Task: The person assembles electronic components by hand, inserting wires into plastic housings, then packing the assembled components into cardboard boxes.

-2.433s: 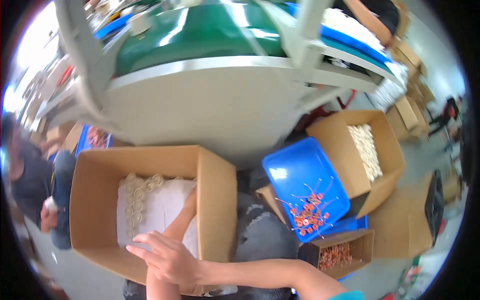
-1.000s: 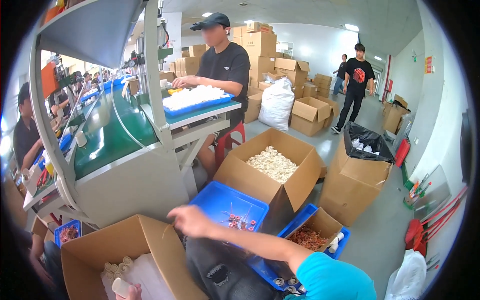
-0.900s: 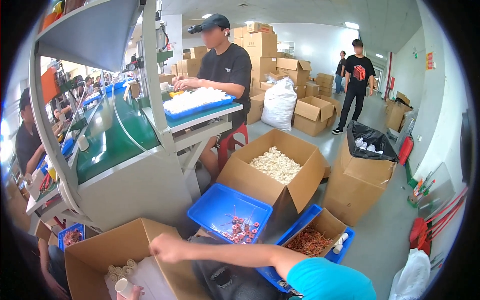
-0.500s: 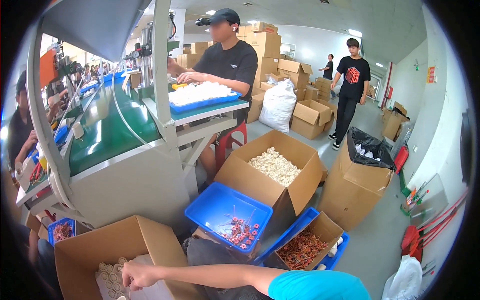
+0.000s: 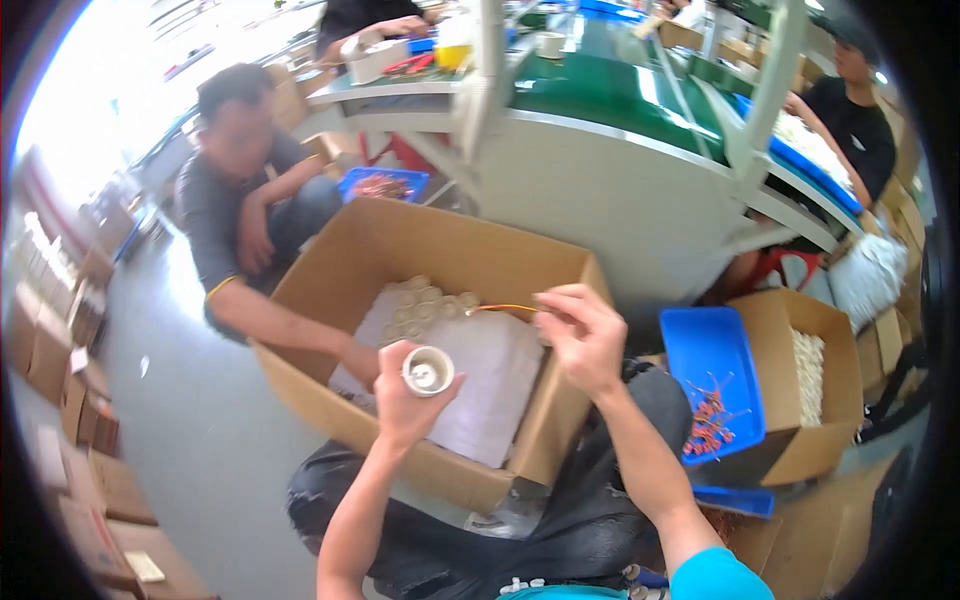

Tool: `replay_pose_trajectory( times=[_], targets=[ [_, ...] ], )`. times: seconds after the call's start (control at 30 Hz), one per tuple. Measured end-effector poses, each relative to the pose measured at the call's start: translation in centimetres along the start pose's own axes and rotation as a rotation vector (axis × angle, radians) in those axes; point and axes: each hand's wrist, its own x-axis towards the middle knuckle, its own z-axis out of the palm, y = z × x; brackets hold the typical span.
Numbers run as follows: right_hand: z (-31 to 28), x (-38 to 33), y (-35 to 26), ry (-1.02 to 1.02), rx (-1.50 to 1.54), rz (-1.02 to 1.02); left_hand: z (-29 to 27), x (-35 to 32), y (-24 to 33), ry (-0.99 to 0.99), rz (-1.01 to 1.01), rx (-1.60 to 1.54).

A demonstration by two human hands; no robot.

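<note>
Grip of the left hand [image 5: 408,408]: closed around a white cylindrical cup [image 5: 427,372], held above the large carton [image 5: 470,235], mouth turned up toward the camera, whitish piece visible inside. Grip of the right hand [image 5: 585,340]: narrow, thumb and fingers pinched on a thin red-and-yellow wire [image 5: 508,307], held over the right part of the large carton. Wire stretched leftward, small pale tip at its free end; contact with the pieces below cannot be told.

Inside the large carton: white sheet [image 5: 490,400] laid flat, pale round pieces [image 5: 420,308] grouped on it toward the far side. From the left of the large carton, a co-worker's forearm [image 5: 300,332] is reached in over the wall; its hand is partly hidden by the left hand, hold cannot be told.

Right of the large carton: blue tray [image 5: 700,340], tilted, with small red wired parts [image 5: 710,425] gathered at its near end; farther right, second carton [image 5: 770,340] filled with small off-white pieces [image 5: 808,370]. Beyond the large carton: green-topped bench [image 5: 600,115], another white cup [image 5: 550,44] set on it. Near side of the large carton flanked by torn dark jeans [image 5: 480,545].
</note>
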Motion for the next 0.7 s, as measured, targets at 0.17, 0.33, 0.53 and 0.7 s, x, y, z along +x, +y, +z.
replay_pose_trajectory(
  times=[0.17, 0.33, 0.53, 0.7],
  targets=[
    [1.6, -2.1, -2.6, -0.078, 0.065, -0.368, -0.9, 0.0, 0.2, 0.081, 0.215, 0.108],
    [3.2, -3.0, -3.2, -0.143, 0.026, -0.436, -0.4, 0.1, 0.3, 0.116, 0.328, 0.151],
    [3.5, -3.3, -2.6, -0.159, -0.010, -0.457, 0.3, 0.1, 0.7, 0.076, 0.301, 0.137],
    [3.6, -3.4, -2.6, -0.198, -0.062, -0.493, 0.3, -0.1, 0.3, 0.074, 0.317, 0.143]
  ],
)
